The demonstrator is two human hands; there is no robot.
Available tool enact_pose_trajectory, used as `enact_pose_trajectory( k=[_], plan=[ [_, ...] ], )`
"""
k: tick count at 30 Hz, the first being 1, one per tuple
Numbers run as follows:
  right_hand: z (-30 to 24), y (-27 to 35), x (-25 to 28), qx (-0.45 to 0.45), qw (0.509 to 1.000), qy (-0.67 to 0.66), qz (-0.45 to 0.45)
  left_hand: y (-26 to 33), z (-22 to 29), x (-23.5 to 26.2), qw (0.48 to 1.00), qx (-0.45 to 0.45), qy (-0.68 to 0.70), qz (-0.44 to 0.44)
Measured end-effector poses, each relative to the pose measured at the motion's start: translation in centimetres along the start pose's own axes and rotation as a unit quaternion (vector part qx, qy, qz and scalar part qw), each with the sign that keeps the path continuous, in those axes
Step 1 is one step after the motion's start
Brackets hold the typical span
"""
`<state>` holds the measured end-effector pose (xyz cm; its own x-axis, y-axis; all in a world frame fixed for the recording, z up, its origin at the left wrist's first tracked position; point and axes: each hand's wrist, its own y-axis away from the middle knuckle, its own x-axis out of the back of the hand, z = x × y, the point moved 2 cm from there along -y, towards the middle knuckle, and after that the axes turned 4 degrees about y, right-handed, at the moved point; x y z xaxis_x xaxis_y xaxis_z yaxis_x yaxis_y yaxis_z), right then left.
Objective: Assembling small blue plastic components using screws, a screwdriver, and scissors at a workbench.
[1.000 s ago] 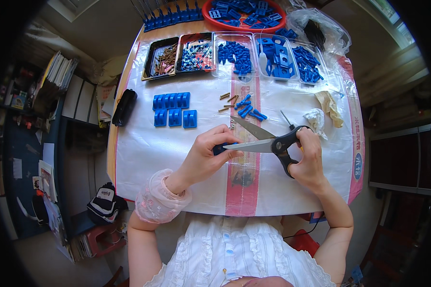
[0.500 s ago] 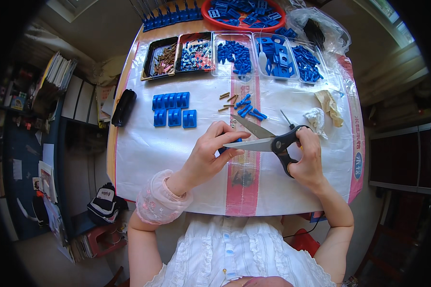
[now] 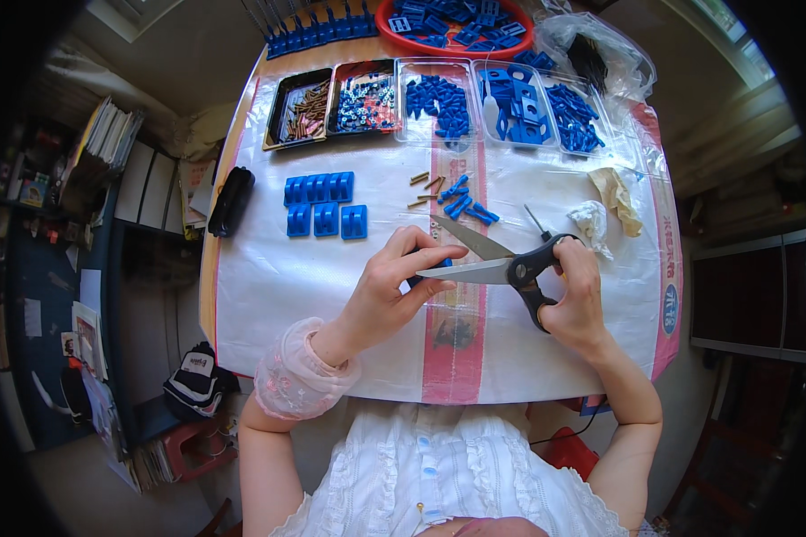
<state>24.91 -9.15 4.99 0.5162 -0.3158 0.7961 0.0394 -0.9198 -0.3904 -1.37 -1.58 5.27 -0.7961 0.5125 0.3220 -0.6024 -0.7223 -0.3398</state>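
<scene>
My left hand (image 3: 396, 279) pinches a small blue plastic part (image 3: 428, 271), mostly hidden behind the fingers. In my right hand (image 3: 578, 294) is a pair of scissors (image 3: 497, 255) with black handles, its blades apart. The tip of the lower blade lies against the blue part, by the left fingertips. Just beyond the blades are several brass-coloured screws (image 3: 424, 199) and narrow blue plastic pieces (image 3: 458, 206). To the left, blue blocks (image 3: 325, 219) stand in two rows. A thin-shafted tool (image 3: 535, 220) lies beyond the scissors.
Along the back are a black tray of screws (image 3: 274, 138), a black tray of nuts (image 3: 333, 131) and clear trays of blue parts (image 3: 402, 136). Behind them stands a red basin (image 3: 383, 36). Crumpled white paper (image 3: 589, 224) lies at right, a black case (image 3: 234, 202) at the left edge.
The lower scissor blade has drawn back slightly to the right, so more of the blue part shows at my left fingertips. Everything else stays in place.
</scene>
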Motion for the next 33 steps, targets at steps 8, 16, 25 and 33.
enact_pose_trajectory(
  k=[8,16,25,33],
  plan=[
    [0.3,0.1,-0.1,-0.005,1.000,0.009,-0.012,0.1,0.0,-0.2,1.000,0.003,0.017,0.009],
    [1.1,0.2,0.0,-0.096,0.993,-0.067,-0.033,-0.1,-0.4,0.5,0.996,0.064,0.057,0.012],
    [1.0,0.0,0.3,-0.129,0.987,-0.093,-0.028,0.1,-1.1,0.4,0.980,0.101,0.173,-0.002],
    [1.0,0.1,0.3,-0.120,0.990,-0.072,-0.036,0.1,-2.2,0.7,0.946,0.138,0.294,-0.005]
  ],
)
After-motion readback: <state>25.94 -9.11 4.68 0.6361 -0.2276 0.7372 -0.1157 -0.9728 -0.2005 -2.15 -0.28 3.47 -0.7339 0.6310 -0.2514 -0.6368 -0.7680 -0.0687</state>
